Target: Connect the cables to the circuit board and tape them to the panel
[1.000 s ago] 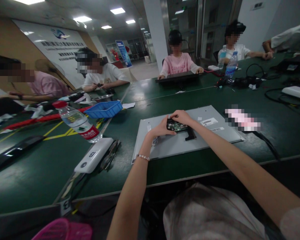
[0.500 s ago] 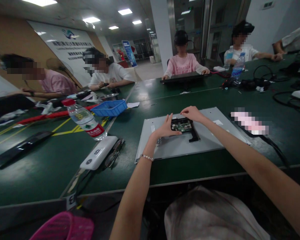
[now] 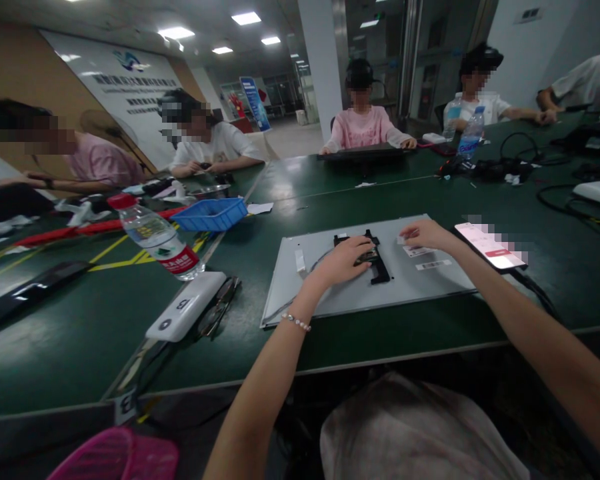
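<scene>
A flat grey metal panel [image 3: 325, 300], like the back of a display, lies on the table. On it sits a black plastic bracket [image 3: 381, 272] around a circuit board, which is mostly covered. My left hand [image 3: 343, 260] rests over the bracket and board, palm down with its fingers stretched out. Further right, my right hand [image 3: 425, 235] pinches at a small whitish sticker [image 3: 401, 241] on the panel. Printed labels [image 3: 433, 265] lie just below those fingers. At the panel's left is a white strip [image 3: 300, 261], with a thin cable running near my left hand.
Left of the panel are a white power bank [image 3: 187, 307], glasses [image 3: 220, 308], a water bottle [image 3: 163, 243] and a blue tray [image 3: 215, 215]. A lit phone [image 3: 490, 247] lies right. Several people sit around the table. A pink basket [image 3: 120, 457] is below its edge.
My right hand has left the bracket's upper edge and moved right to the sticker. My left hand has shifted from gripping the bracket's left side to lying over the board.
</scene>
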A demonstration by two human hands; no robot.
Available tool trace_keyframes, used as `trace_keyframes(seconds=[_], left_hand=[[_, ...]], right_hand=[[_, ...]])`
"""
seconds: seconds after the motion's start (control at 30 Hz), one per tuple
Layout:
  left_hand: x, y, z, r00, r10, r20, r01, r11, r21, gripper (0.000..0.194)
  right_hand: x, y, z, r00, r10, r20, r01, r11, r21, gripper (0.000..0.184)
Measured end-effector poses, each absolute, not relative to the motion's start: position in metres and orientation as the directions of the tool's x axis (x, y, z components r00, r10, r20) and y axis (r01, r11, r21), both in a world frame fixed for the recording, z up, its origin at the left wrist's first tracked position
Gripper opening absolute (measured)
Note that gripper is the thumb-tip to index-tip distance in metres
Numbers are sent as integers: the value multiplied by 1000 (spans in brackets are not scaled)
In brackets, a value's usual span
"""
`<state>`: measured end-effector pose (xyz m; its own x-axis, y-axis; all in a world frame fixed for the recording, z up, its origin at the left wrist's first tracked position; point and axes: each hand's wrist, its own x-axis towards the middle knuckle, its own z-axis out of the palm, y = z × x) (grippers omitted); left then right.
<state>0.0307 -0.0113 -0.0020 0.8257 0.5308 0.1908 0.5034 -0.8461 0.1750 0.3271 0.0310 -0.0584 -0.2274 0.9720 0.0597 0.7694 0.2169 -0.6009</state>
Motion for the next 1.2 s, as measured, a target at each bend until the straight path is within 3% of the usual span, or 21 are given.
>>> trace_keyframes(seconds=[0.17,0.3,0.5,0.73,1.0,1.2], left_hand=[[36,-11,-6,828,536,162,522,-844,127,39],[36,-11,-8,826,542,156,529,-840,116,40],[35,-10,-11,819,551,161,536,-834,130,41],[37,-11,-9,814,555,171,540,-832,128,42],[48,-18,-12,800,568,194,566,-821,72,41],[52,-20,-17,819,544,183,553,-833,4,37]], right_hand=[[314,25,-54,-199,969,150,764,249,-595,12],[310,19,-47,-153,971,185,757,236,-609,10],[295,5,-37,-130,992,0,512,67,-856,31],[270,-13,-27,-154,980,-122,346,-63,-936,12],[268,-8,-37,-208,978,-28,410,61,-910,14],[267,2,-53,-255,959,122,532,244,-811,16]])
